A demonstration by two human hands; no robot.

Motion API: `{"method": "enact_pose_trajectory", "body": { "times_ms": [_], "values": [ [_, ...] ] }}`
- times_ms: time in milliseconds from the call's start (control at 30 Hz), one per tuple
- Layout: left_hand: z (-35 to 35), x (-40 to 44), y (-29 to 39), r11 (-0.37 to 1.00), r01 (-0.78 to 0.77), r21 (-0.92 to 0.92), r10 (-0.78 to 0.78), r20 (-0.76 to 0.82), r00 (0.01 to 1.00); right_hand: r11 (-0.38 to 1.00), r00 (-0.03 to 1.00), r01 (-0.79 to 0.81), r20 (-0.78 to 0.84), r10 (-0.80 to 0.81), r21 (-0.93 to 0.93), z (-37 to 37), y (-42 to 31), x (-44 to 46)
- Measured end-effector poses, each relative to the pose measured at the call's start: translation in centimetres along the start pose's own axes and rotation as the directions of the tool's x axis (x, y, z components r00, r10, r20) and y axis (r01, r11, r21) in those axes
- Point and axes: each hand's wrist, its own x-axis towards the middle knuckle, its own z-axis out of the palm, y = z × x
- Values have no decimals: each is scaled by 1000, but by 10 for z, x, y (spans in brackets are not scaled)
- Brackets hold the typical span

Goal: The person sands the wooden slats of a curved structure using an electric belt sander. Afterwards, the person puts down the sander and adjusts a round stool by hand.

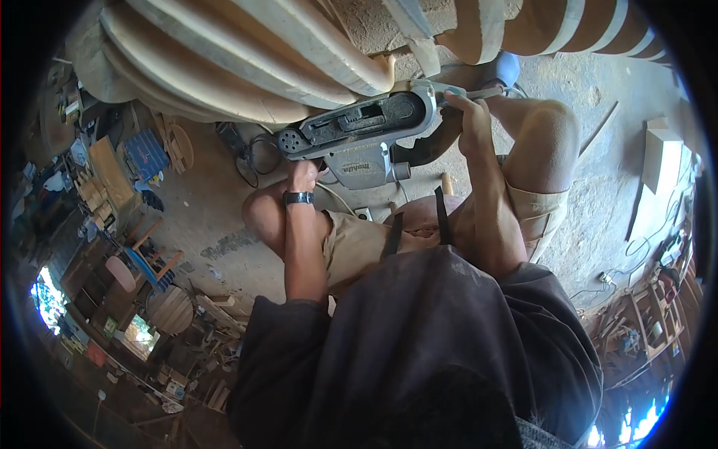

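Note:
A grey Makita belt sander point(366, 166) spans the space between my hands, tilted with its side towards me. My right hand point(473, 123) is closed round its rear handle. At the sander's front end, my left hand point(303, 176), with a dark watch on the wrist, grips the underside; its fingers are partly hidden behind the body. Just beyond the sander's long edge stands a large pale wooden piece with curved ribs point(247, 56). The sander's top edge lies against or very close to the ribs; I cannot tell which.
My bent knees flank the sander. A cable point(258, 168) lies on the concrete floor point(206, 217) at left. A blue-seated chair point(153, 262), a wooden box point(112, 172) and timber offcuts crowd the left side. A white block point(662, 161) stands at right.

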Motion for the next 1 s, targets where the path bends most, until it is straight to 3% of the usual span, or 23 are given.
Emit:
{"method": "enact_pose_trajectory", "body": {
  "times_ms": [67,100,133,167,233,267,333,400,433,467,500,533,600,633,867,1000],
  "values": [
    [-2,-1,0,1000,-2,-14,2,-5,1000,989,994,35,108,-20,-143,4,-22,-20],
    [-2,-2,-1,1000,-7,-25,7,-7,1000,992,993,26,116,-12,-121,3,-26,-25],
    [-1,-5,1,999,-10,-35,10,-8,1000,971,969,168,210,-131,-168,-1,-28,-30],
    [1,-9,3,998,-17,-56,17,-7,1000,907,922,375,181,-343,-192,-1,-15,-28],
    [5,-15,5,993,-34,-114,33,-10,999,902,927,372,143,-347,-220,7,-14,-21],
    [7,-16,4,989,-37,-144,36,-12,999,965,988,137,108,-115,-223,7,-13,-23],
    [11,-19,6,963,-27,-269,28,0,1000,972,986,145,112,-126,-186,19,-25,-31],
    [11,-22,5,911,1,-412,8,20,1000,989,999,8,53,-1,-144,8,-15,-22],
    [9,-23,4,933,-2,-361,10,22,1000,986,998,-9,57,19,-168,6,-13,-21],
    [5,-20,4,970,-6,-242,17,42,999,995,997,-28,69,35,-99,5,-13,-22],
    [1,-19,4,998,-61,-8,61,13,998,999,996,-48,78,50,-24,8,-14,-26],
    [-2,-18,4,997,-62,51,62,1,998,998,995,-60,74,63,-34,10,-13,-26],
    [-5,-21,11,995,-42,87,44,-19,999,972,990,-136,-4,139,191,16,-11,-25],
    [-4,-23,18,994,-38,101,41,-23,999,963,986,-161,-4,166,216,17,-14,-26],
    [-23,-70,78,953,31,300,-22,-33,999,932,958,-272,-27,287,239,43,-39,-70],
    [-27,-94,131,888,20,460,-19,-6,1000,945,951,-232,-151,270,230,68,-69,-102]
  ]
}}
